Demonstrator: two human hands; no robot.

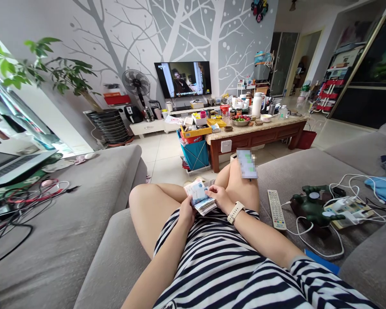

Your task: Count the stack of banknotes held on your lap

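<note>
Over my lap I hold a small, thick booklet [197, 192] with pale pages printed in blue. Its many page edges face me; I cannot make out the print. My left hand [187, 211] grips its left side, thumb on the page. At the right edge, my right hand [219, 199] has its thumb and fingertips closed on a page. A cream watch [236, 212] is on my right wrist. A phone [247, 164] with a blurred screen rests on my right thigh, apart from both hands.
Right of me on the grey sofa [122, 240] lie a remote control [277, 209], a dark green figure-like object [309, 206] and a power strip [349, 214] with white cables. Dark cables [16, 214] and a laptop [16, 167] are on the left. Ahead stands a laden coffee table [254, 139].
</note>
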